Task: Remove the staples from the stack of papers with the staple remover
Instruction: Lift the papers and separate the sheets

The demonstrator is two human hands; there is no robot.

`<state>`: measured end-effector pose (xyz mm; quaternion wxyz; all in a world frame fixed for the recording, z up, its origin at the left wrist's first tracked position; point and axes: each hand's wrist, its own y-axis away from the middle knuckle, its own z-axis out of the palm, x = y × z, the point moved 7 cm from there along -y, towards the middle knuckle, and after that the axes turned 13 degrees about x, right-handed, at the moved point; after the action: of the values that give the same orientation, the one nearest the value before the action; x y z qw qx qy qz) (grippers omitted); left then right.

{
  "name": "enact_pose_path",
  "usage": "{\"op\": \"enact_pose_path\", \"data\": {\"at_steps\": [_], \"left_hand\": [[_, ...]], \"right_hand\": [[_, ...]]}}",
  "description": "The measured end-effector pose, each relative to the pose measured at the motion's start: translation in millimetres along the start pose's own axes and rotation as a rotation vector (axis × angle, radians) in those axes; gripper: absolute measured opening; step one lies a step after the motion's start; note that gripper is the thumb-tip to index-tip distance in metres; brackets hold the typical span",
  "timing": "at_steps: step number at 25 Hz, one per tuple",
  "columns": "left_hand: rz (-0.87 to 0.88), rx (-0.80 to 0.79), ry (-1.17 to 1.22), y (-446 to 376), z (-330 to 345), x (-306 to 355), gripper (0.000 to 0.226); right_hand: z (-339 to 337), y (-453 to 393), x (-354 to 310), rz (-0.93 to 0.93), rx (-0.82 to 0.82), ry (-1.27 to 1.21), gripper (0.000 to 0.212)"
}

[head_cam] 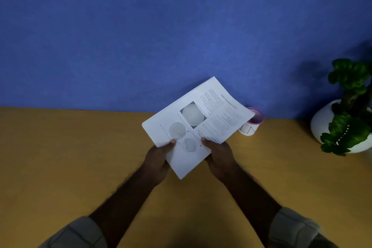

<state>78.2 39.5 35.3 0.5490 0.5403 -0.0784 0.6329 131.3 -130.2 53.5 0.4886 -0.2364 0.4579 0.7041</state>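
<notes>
Head view: the left hand and right hand both pinch the papers by the near edge, above the table, tilted toward 1 o'clock. No remover shows; better lay the stack flat, staples up, first.

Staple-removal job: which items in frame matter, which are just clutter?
Job:
- stack of papers, held above the desk
- left hand and right hand, each with a grip on its near edge
No staple remover visible.

Clutter:
- pink-rimmed cup
- potted plant
- desk
</notes>
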Motion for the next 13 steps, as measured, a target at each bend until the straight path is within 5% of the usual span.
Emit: {"op": "enact_pose_path", "data": {"at_steps": [7, 13], "left_hand": [[-0.133, -0.019, 0.057, -14.9, -22.9, 43.9, 0.039], [-0.108, -0.246, -0.465, -10.7, 0.8, 52.2, 0.041]], "right_hand": [[-31.1, -6.1, -31.8, 0.005, 0.08, 0.152, 0.037], [-20.0, 3.9, -35.1, 0.079, -0.15, 0.392, 0.042]]}}
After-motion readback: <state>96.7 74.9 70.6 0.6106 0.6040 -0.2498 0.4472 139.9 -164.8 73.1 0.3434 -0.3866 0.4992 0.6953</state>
